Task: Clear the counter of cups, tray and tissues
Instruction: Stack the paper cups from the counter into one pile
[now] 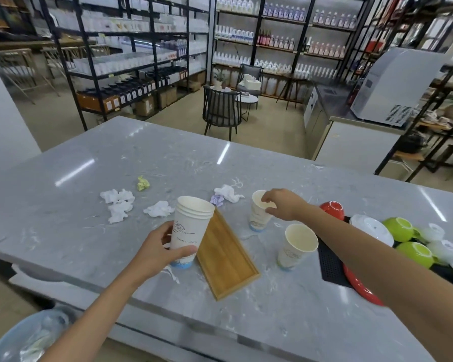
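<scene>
My left hand (159,248) grips a stack of white paper cups (188,228) held upright above the grey counter (89,173). My right hand (283,203) pinches the rim of a second paper cup (256,220) standing farther back. A third paper cup (296,246) stands alone to its right, near my right forearm. A wooden tray (226,259) lies between the cups, slanted. Crumpled white tissues (118,205) lie at the left, with another white tissue (158,209) beside the stack, a yellow-green tissue (143,183) behind, and white and lilac tissues (226,194) at the back.
A black mat (330,265) at the right counter edge carries red bowls (332,209), green bowls (413,253) and white lids (372,228). A bin lined with a clear bag (26,338) stands on the floor at lower left. Shelves, chairs and an ice machine stand beyond the counter.
</scene>
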